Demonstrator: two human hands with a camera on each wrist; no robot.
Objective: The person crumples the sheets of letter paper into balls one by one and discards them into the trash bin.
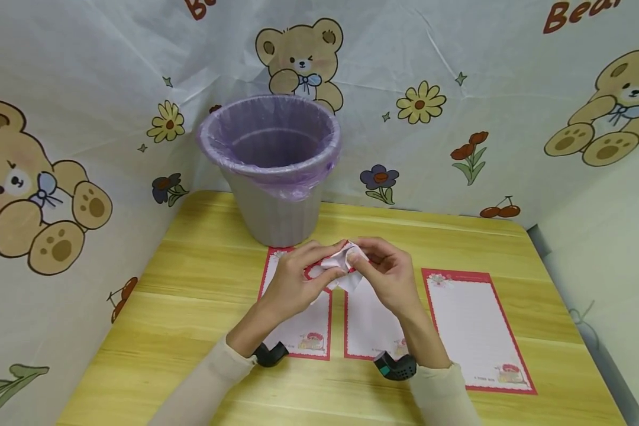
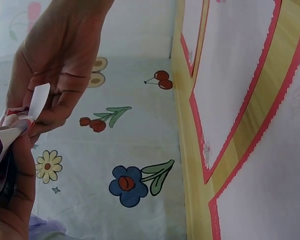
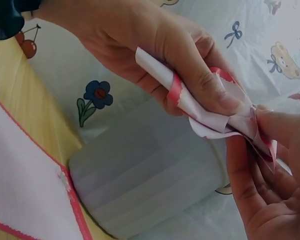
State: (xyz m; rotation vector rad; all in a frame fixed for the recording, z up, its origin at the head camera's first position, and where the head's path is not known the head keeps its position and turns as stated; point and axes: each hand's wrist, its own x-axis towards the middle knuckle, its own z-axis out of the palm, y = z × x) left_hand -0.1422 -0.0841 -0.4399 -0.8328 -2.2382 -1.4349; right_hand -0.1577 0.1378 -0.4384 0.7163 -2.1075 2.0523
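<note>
Both hands hold one crumpled sheet of red-edged paper [image 1: 342, 258] above the table, in front of the bin. The left hand [image 1: 293, 281] pinches its left side between thumb and fingers. On the other side, the right hand [image 1: 391, 275] grips it, thumb pressed on top. Seen from the right wrist, the paper [image 3: 205, 112] is folded and bunched, with a rolled white end sticking out past the left hand [image 3: 175, 55]. In the left wrist view a white flap of the paper [image 2: 39, 102] stands up beside the right hand [image 2: 60, 65].
A grey bin [image 1: 277, 213] with a purple liner [image 1: 293, 183] stands at the back of the wooden table [image 1: 191, 296]. Flat red-bordered sheets lie at left [image 1: 303, 319], middle [image 1: 367, 325] and right [image 1: 474, 325]. A bear-print cloth [image 1: 394, 53] hangs behind.
</note>
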